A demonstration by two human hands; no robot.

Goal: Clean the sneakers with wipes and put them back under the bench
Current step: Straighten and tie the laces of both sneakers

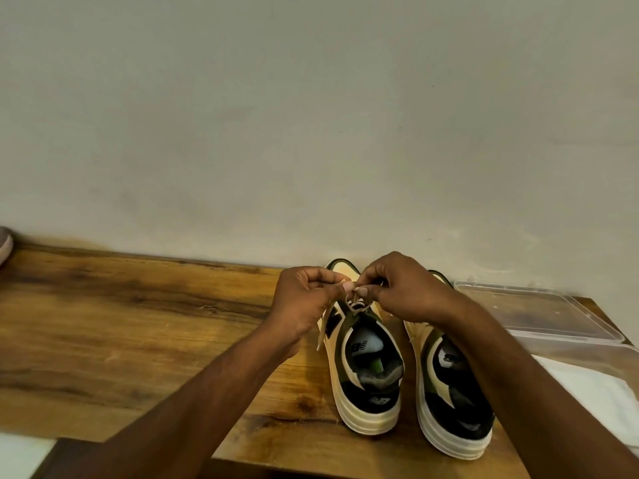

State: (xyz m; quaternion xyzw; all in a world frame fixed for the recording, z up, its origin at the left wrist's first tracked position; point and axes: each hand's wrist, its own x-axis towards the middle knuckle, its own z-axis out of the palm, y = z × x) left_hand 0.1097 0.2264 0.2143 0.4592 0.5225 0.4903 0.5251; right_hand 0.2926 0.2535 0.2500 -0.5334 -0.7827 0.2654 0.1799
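Two cream, green and black sneakers stand side by side on the wooden bench [138,323], heels toward me and toes at the wall. Over the left sneaker [366,385] my left hand [304,302] and my right hand [404,288] each pinch a strand of its beige lace [356,304], fingertips nearly meeting above the tongue. A loose lace end hangs down the shoe's left side. The right sneaker [453,409] is partly covered by my right forearm. White wipes [594,388] lie in a clear plastic box at the right.
A clear plastic lid [539,312] lies flat at the bench's back right, by the box [587,350]. A plain wall rises right behind the bench. A rounded pinkish object [5,243] shows at the far left edge. Pale floor [20,454] appears at bottom left.
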